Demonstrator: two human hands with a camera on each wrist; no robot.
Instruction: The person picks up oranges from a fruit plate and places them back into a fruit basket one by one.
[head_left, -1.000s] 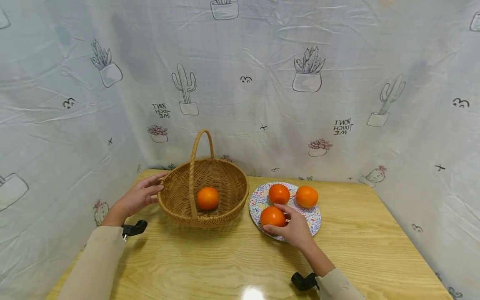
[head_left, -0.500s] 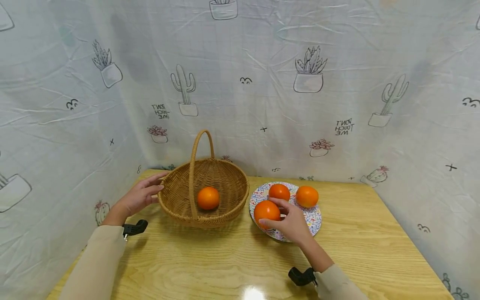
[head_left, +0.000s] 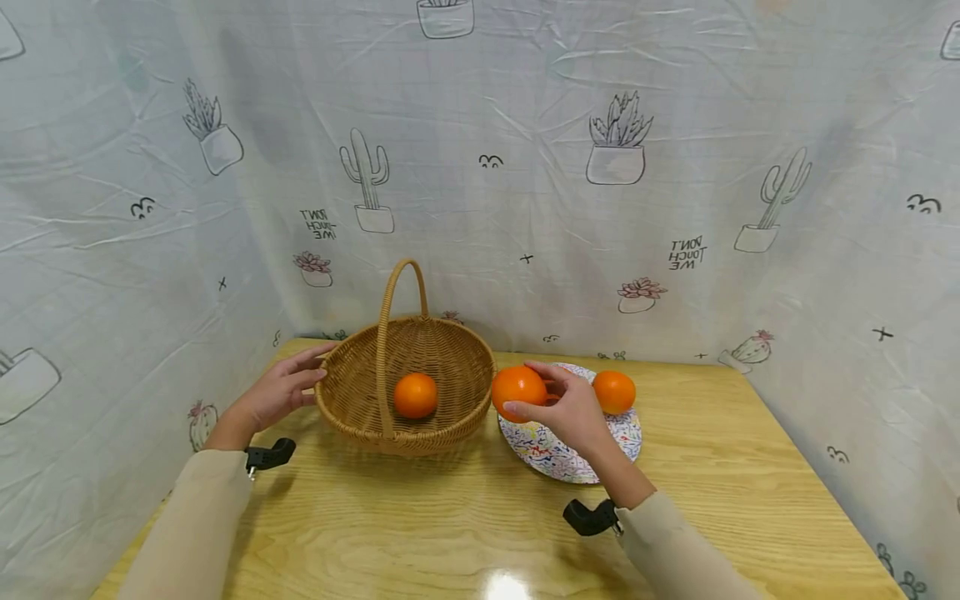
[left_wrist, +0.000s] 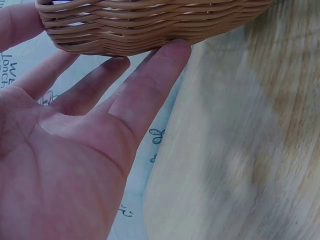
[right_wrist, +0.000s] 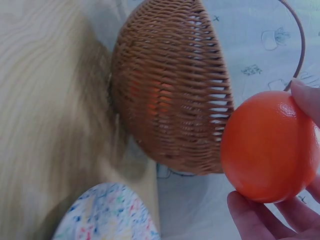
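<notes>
My right hand (head_left: 573, 412) grips an orange (head_left: 519, 392), thumb on one side and fingers on the other. It holds the fruit above the left part of a patterned plate (head_left: 551, 462), right by the basket's rim. The right wrist view shows the smooth, glossy orange (right_wrist: 272, 147) beside the wicker wall (right_wrist: 170, 85). My left hand (head_left: 277, 396) touches the left side of the wicker basket (head_left: 352, 425), fingers extended; in the left wrist view its fingertips (left_wrist: 177, 50) rest against the weave. Another orange (head_left: 416, 395) lies inside the basket.
One orange (head_left: 614, 392) sits at the plate's back right; a further one there is hidden behind my right hand. The basket's tall handle (head_left: 386, 333) arches over it. A patterned curtain (head_left: 525, 208) hangs behind the wooden table (head_left: 390, 525).
My right hand has lifted the orange off the front of the plate and carried it up and left toward the basket. The left hand has stayed at the basket.
</notes>
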